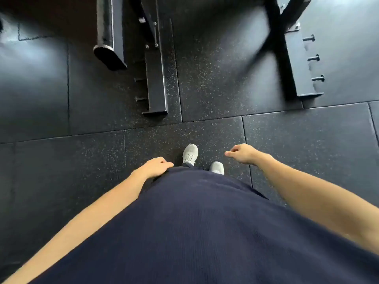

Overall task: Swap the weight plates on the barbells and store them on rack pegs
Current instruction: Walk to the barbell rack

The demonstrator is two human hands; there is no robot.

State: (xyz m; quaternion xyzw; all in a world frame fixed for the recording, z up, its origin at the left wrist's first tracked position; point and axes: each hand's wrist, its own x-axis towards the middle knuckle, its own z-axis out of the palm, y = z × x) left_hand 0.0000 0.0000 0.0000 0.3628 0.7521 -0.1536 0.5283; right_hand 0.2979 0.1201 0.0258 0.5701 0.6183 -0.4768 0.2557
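Looking straight down, my dark navy shirt [205,232] fills the bottom of the frame, with both bare forearms reaching out from its sides. My left hand [156,167] lies at lower centre-left, fingers loosely bent against the hem of the shirt and holding nothing. My right hand [242,153] hangs free a little to the right of centre, fingers loosely curled, also holding nothing; the two hands are well apart. Between them show my two pale grey shoes, the left shoe [190,153] stepped ahead and the right shoe [217,168] half hidden by the shirt. Under them lies the floor [82,160], black rubber tiles flecked with pale specks and split by thin seams, with light glaring off the tiles at the left and upper right edges. Farther up, two black steel rack feet rest on the floor: the left rack foot [156,87] in the upper centre-left, with two short pegs just visible along its left side, and the right rack foot [299,64] in the upper right, under blurred crossing struts. The right foot carries three bare rack pegs [313,58] on its right side, one above another. At the upper left a dark padded piece [109,37] slants down; I cannot tell what it belongs to. No plate or barbell shows in this view.
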